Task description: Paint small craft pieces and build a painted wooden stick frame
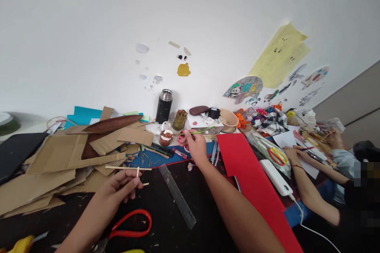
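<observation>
My left hand (126, 185) is closed on a small frame of thin wooden sticks (127, 168), pinched between thumb and fingers above the dark table. My right hand (194, 146) grips a thin paintbrush (202, 131) with a green handle. The brush's tip end points left, close to a small open jar of reddish-brown paint (166, 137); whether it touches the paint I cannot tell. Behind the jar stands a murky greenish-brown glass jar (179, 120). A clear ruler (177, 196) lies between my forearms, and red-handled scissors (132, 224) lie beside my left wrist.
Cut cardboard (59, 154) is heaped at left. A black thermos (164, 106) stands by the wall. Red card (249, 174) and a white power strip (276, 178) with a cord lie right. Farther right, another person's hands (297, 156) work over paper.
</observation>
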Available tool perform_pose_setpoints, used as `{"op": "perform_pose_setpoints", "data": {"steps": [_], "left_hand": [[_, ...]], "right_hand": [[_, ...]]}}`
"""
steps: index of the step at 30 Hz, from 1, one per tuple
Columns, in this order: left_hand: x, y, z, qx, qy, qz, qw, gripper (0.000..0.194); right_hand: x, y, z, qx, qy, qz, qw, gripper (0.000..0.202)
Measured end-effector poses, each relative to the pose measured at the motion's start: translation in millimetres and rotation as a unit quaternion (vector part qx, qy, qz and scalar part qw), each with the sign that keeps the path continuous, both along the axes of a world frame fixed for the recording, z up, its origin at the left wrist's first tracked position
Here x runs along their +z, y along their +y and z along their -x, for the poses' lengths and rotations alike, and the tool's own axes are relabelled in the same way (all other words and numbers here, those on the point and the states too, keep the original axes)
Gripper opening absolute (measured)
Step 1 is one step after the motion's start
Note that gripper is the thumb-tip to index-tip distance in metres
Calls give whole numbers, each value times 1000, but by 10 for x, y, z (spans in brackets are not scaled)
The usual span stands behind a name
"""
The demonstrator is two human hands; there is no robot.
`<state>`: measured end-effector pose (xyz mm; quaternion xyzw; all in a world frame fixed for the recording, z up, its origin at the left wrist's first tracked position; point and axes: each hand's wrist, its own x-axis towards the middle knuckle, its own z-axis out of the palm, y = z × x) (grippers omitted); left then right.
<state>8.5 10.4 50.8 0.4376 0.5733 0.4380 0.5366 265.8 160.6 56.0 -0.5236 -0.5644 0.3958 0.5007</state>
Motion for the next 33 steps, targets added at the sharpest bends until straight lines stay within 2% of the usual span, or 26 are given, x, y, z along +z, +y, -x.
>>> {"op": "perform_pose_setpoints", "data": {"steps": [11, 23, 33], "left_hand": [[36, 8, -17, 2, -3, 10, 1000, 63], [61, -1, -27, -1, -3, 12, 1000, 59], [66, -1, -44, 2, -8, 10, 1000, 62]], "right_hand": [[85, -14, 27, -13, -64, -31, 997, 38], [99, -45, 87, 5, -61, -33, 998, 41], [56, -71, 27, 8, -72, -30, 997, 42]]}}
